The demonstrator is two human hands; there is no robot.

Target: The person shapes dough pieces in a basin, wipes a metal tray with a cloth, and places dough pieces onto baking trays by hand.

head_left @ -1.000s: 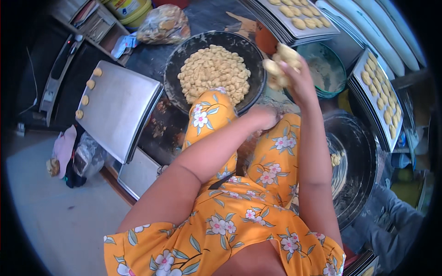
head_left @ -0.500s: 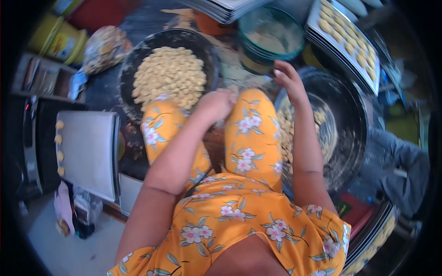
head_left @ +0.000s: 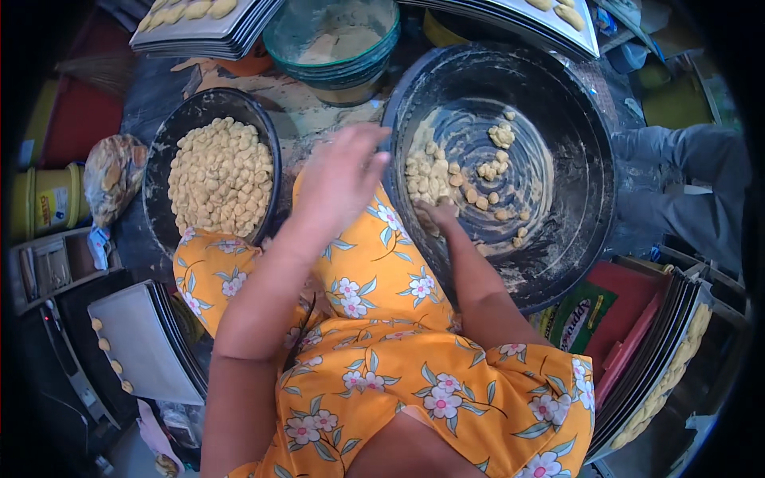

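Note:
A large black basin [head_left: 575, 239] stands at my right, its floured bottom holding scattered dough balls [head_left: 493, 169] and a denser pile at its left side. Down against that pile, my right hand [head_left: 436, 215] has its fingers curled on some dough balls, and its fingertips are partly hidden. My left hand [head_left: 341, 179] is raised above my lap, between the two basins, blurred but with thumb and fingers apart and nothing visible in it. To the left, a smaller black basin [head_left: 275, 163] is heaped with many more dough balls [head_left: 219, 177].
Green stacked tubs [head_left: 331, 65] with flour stand beyond my knees. Stacked trays with shaped dough [head_left: 211, 32] are at the back, and others [head_left: 661, 362] at lower right. At left are a tray stack [head_left: 143, 338], a filled plastic bag [head_left: 114, 179] and a yellow bucket [head_left: 48, 203].
My view has turned rightward. My right hand has come down from above the large basin's rim onto the dough balls inside. My left hand has lifted from between my knees and moved right.

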